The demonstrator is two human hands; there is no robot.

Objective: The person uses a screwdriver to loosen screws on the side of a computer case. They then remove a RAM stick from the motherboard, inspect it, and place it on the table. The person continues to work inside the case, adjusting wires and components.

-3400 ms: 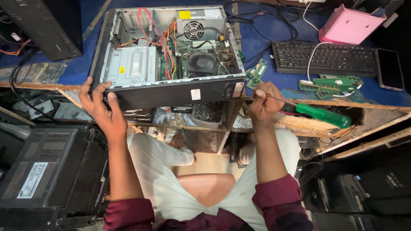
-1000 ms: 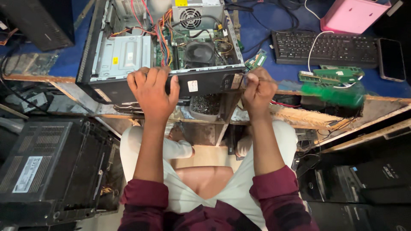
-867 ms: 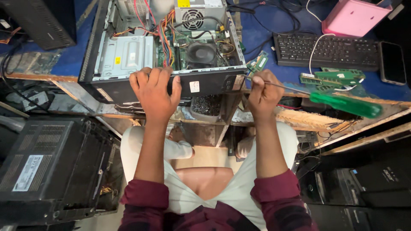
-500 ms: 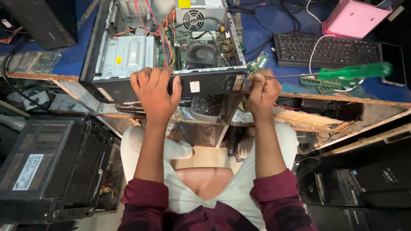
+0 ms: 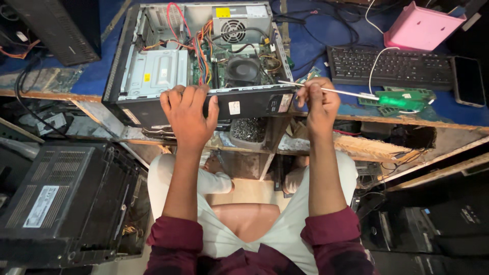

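An open desktop computer case (image 5: 153,71) lies on its side on the blue-topped bench, showing a fan, a power supply and coloured wires. My left hand (image 5: 188,114) grips the case's near edge, fingers curled over the rim. My right hand (image 5: 317,102) is closed on the metal shaft of a screwdriver (image 5: 356,94) with a green handle. The shaft lies level, its tip pointing left at the case's right corner and its handle out to the right.
A black keyboard (image 5: 389,66), a pink box (image 5: 420,28) and a dark phone (image 5: 468,81) lie at the right of the bench. Green circuit boards (image 5: 407,94) lie by the edge. Black computer cases (image 5: 66,203) stand on the floor on both sides of my legs.
My left hand slid right along the case's near edge toward the middle. The screwdriver swung from pointing down-right to level, and my right hand rose to the case's corner.
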